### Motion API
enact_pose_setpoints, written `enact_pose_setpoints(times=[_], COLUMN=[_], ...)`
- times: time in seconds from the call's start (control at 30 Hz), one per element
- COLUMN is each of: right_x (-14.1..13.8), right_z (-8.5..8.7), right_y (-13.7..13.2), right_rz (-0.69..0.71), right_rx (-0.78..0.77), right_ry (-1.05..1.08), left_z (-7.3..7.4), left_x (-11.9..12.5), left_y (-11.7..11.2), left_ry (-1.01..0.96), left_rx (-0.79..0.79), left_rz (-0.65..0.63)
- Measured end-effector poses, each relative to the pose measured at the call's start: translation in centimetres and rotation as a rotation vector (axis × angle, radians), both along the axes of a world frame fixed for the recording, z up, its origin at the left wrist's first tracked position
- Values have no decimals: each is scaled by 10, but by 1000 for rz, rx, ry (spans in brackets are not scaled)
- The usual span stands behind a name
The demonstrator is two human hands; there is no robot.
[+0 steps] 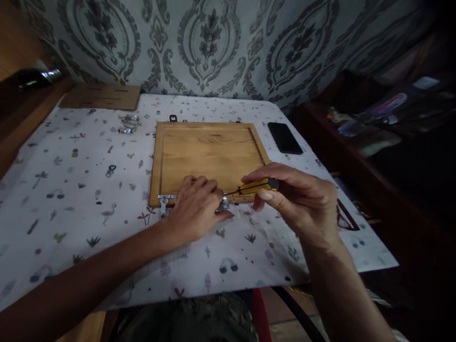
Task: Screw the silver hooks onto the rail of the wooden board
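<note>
A wooden panel (208, 152) with a raised frame lies flat on the patterned tablecloth (71, 190). My right hand (299, 199) is closed round a screwdriver (254, 186) with a yellow and black handle, its tip aimed left at the panel's near edge. My left hand (195, 209) rests fingers-curled over a metal hinge (224, 204) at that edge, pressing it down. A second metal hinge (164, 202) sticks out from the panel's near left corner.
A black phone (285, 137) lies right of the panel. Loose metal fittings (127, 123) sit at the back left, with a cardboard sheet (101, 96) behind them. Small hardware bits (110, 170) dot the cloth. Dark cluttered shelving (374, 123) stands to the right.
</note>
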State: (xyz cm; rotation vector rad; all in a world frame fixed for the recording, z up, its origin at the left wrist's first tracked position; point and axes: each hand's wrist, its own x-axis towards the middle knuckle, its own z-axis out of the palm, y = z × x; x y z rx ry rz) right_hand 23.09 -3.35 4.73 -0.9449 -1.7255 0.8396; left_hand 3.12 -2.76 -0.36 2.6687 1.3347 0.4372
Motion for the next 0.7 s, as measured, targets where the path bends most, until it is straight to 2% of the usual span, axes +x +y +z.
enact_pose_setpoints(times=[0.17, 0.4, 0.7], right_x=[-6, -6, -18], right_z=[1, 3, -1], right_y=[0, -1, -1], right_rz=[-53, 6, -120], right_rx=[16, -19, 87], right_ry=[-11, -22, -106], left_z=[2, 6, 1], left_x=[0, 1, 1], left_y=[-1, -1, 0], left_ry=[4, 29, 19], left_rx=[-33, -72, -34], left_rz=[3, 17, 5])
